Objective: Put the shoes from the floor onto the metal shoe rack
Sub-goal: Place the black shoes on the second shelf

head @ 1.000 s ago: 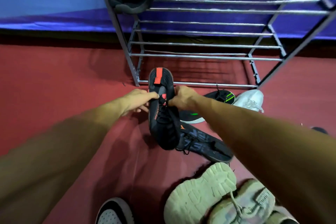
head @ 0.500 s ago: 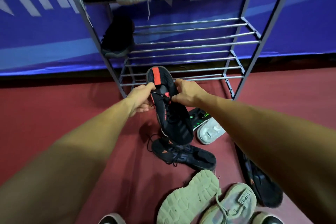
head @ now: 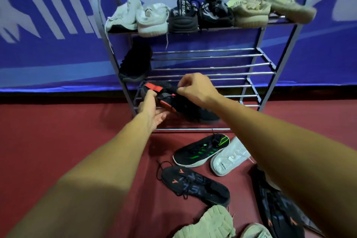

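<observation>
Red flooring ran up to a blue banner wall, and against it stood the metal shoe rack (head: 267,58), its top tier already lined with six shoes — white, black and beige — and one dark shoe (head: 135,63) alone at the left end of the second tier. At the centre of the view, a black shoe with red tabs (head: 185,104) was held in the air in front of the lower tiers, heel end toward the rack. The left hand (head: 152,111) cupped the heel from below, fingers curled around it and thumb near the red tab; the right hand (head: 195,88) pinched the lace or tongue area from above, fingertips closed.

At five o'clock from the hands, a black shoe with green stripes (head: 201,150) and a white shoe (head: 229,157) lay side by side, touching. Nearer, at six o'clock, lay another black shoe with orange marks (head: 195,184), with beige soles at the bottom edge.

The held shoe looked light and soft in the upper — a knit likely to fold under a pinch. The sole and heel counter seemed the firmer places to grip, with the sole set across two bars.
</observation>
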